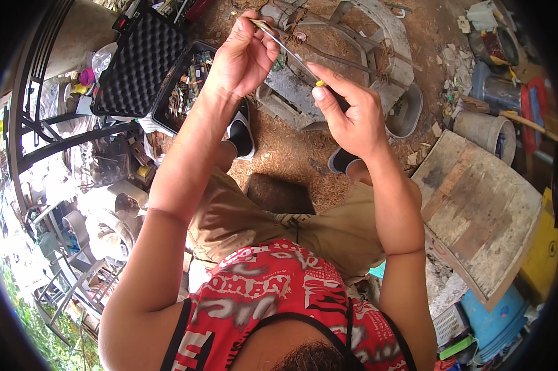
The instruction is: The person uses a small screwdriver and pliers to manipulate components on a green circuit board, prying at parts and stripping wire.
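Out in front of me, my right hand grips a screwdriver by its dark handle, which has a yellow collar. Its thin metal shaft slants up and left toward my left hand. The fingertips of my left hand are pinched on a small tan piece at the shaft's far end. That piece is too small to name, and I cannot tell whether the tip touches it. Below both hands, a round grey metal frame with ribs lies on the ground.
An open black case with foam in its lid and several small parts inside stands left. At right are a worn wooden board, a grey bucket and a blue container. Metal racks and clutter line the left. My feet flank a dark block.
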`<state>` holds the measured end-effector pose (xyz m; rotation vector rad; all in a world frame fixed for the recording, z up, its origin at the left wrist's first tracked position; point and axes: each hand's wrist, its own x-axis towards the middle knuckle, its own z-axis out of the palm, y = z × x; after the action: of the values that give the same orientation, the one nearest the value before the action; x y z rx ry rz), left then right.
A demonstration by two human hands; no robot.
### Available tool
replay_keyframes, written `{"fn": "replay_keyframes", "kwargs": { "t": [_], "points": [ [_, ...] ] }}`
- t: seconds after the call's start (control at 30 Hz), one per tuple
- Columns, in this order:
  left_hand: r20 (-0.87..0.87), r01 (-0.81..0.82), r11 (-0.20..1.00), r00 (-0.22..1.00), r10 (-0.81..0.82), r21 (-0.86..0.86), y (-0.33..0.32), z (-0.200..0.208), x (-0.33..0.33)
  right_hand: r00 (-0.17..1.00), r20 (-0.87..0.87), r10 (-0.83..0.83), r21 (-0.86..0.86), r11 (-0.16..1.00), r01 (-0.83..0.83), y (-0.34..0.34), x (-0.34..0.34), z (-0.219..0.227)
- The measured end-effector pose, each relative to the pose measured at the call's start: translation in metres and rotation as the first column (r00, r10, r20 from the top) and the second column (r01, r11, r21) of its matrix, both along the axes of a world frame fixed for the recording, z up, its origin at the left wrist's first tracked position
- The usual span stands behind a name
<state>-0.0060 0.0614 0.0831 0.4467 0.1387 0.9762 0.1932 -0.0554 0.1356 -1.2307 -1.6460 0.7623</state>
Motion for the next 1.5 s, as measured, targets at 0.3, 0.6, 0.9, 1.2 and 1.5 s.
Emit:
{"fn": "replay_keyframes", "kwargs": {
  "t": [0.3,0.6,0.9,1.2,1.5],
  "points": [
    [-0.006,-0.002,1.0,1.0,0.002,-0.015,0.005,-0.002,-0.006,1.0,-0.014,-0.012,0.012,1.0,0.012,-0.001,-0.003,0.002],
    [-0.049,-0.004,1.0,0.999,0.006,0.031,0.009,-0.003,-0.011,1.0,0.007,-0.002,0.0,1.0,0.002,-0.002,-0.001,0.004],
    [-0.071,0.006,0.992,0.997,0.003,0.125,0.01,-0.004,-0.012,1.0,0.004,0.003,-0.043,0.999,-0.002,-0.003,0.0,0.008],
    [-0.318,-0.226,0.974,0.922,0.221,0.021,-0.008,0.024,0.014,0.971,0.17,-0.165,0.192,0.973,0.132,0.003,-0.002,-0.016],
    [-0.568,-0.143,0.983,0.802,0.186,0.119,-0.005,0.005,0.003,0.926,0.355,-0.125,0.024,0.992,0.124,-0.006,0.003,-0.001]
  ]
}}
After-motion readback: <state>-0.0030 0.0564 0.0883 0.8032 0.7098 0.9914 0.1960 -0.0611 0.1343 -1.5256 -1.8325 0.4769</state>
